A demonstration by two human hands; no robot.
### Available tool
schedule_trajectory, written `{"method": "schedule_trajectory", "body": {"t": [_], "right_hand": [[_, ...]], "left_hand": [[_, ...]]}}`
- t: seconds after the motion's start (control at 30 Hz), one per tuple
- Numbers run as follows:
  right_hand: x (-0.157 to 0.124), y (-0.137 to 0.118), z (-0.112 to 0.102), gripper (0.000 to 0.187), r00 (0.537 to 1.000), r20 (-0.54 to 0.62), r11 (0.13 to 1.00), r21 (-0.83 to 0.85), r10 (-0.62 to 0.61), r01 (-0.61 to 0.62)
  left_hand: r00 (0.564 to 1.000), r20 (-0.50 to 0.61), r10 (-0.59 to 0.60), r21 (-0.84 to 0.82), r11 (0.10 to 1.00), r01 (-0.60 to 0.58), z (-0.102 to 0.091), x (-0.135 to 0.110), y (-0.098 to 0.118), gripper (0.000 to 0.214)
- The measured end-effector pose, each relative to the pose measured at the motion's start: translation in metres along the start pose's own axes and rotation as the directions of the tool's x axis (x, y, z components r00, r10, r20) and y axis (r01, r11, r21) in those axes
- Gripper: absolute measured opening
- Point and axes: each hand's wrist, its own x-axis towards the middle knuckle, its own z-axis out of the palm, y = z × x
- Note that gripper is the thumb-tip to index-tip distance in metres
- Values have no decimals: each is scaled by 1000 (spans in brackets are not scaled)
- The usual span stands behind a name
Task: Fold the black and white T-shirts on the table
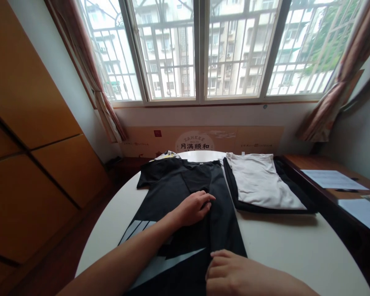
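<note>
A black T-shirt [163, 193] with a pale grey print lies spread on a white round table [107, 226]. Its left sleeve sticks out, while the right side looks folded inward. My left hand [194, 207] is on the middle of the shirt, at the edge of the folded strip; its index finger points out and the other fingers are curled in on the cloth. Nearer to me, my right hand [231, 271] rests on the lower part of that strip with its fingers bent round the fabric. The fingertips of this hand are partly hidden.
Right of the shirt, a folded white garment [259, 181] lies on folded black clothing [283, 172]. A patterned cloth [168, 155] peeks out behind the shirt. Papers [333, 179] lie on a wooden desk [299, 160]. Wooden cabinets [33, 123] stand left, barred windows ahead.
</note>
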Motion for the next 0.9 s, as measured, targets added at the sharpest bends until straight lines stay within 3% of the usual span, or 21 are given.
{"method": "schedule_trajectory", "body": {"t": [0.23,0.4,0.53,0.67,0.73,0.8,0.9], "right_hand": [[8,2,17,16,999,52,984,-176,-3,12],[15,-2,18,18,999,-47,980,-198,-4,-6],[21,-3,22,27,987,-158,968,-240,32,-70],[19,5,34,52,980,-148,944,-282,135,-172],[17,9,41,59,981,-131,941,-291,141,-174],[16,12,46,62,983,-128,938,-306,130,-164],[17,15,52,62,981,-154,928,-336,115,-161]], "left_hand": [[986,-20,-164,192,967,165,1,1,-1,44],[940,-90,-329,269,901,341,6,3,-5,59],[874,-236,-425,215,854,474,10,6,-15,55],[752,-355,-555,59,790,611,5,8,-24,32],[707,-403,-581,76,749,659,-1,8,-26,26],[710,-462,-532,143,746,651,-7,7,-26,24],[792,-463,-398,219,815,537,-10,4,-26,33]]}}
